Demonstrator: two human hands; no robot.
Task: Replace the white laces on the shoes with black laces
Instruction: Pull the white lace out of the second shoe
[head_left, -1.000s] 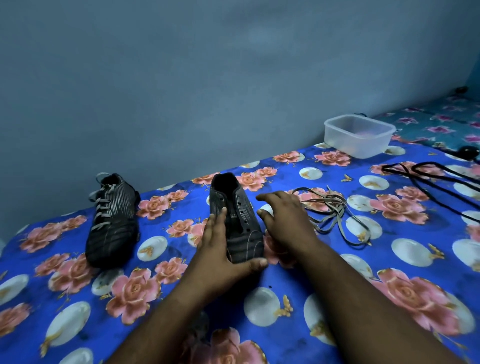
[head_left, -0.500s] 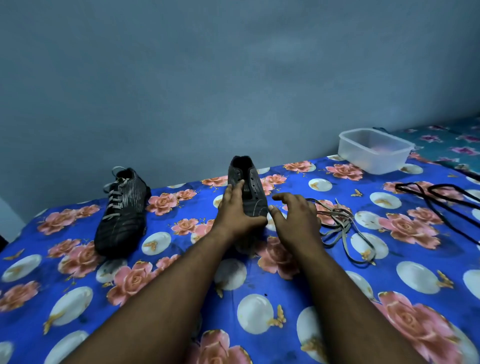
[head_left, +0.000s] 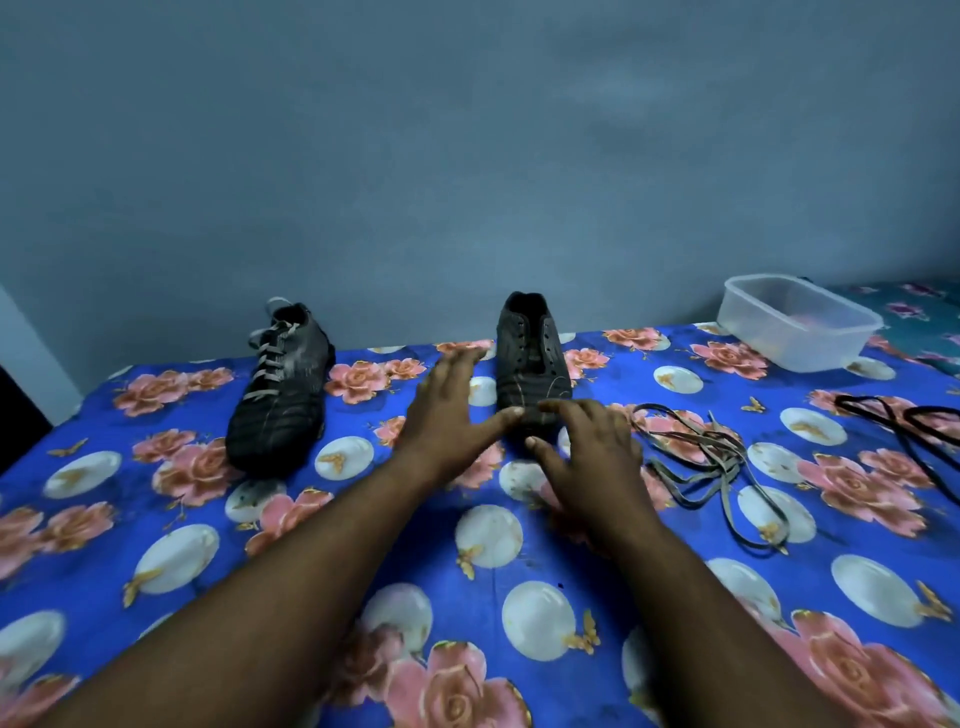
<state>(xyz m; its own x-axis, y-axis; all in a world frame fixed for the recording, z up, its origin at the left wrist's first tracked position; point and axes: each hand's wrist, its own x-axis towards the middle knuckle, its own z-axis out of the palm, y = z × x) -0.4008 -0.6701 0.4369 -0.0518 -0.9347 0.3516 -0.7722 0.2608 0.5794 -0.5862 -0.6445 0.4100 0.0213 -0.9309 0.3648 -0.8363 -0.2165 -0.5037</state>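
Observation:
Two black shoes stand on the flowered blue sheet (head_left: 467, 571). The left shoe (head_left: 280, 384) still carries white laces. The middle shoe (head_left: 530, 364) has bare eyelets and stands toe toward me. My left hand (head_left: 447, 410) lies open beside it, thumb tip at the toe. At the toe's right side my right hand (head_left: 587, 447) is open too, with its fingertips touching the toe. A pulled-out whitish lace (head_left: 711, 467) lies tangled to the right. Black laces (head_left: 904, 421) lie at the far right edge.
A clear plastic tub (head_left: 795, 322) stands at the back right near the grey wall (head_left: 467, 156). The bed's left corner drops off at the far left. A second, teal sheet shows at the far right.
The laceless shoe has been set farther away, near the wall. My left hand has let go of it and both hands have spread open at its toe. The camera has tilted up.

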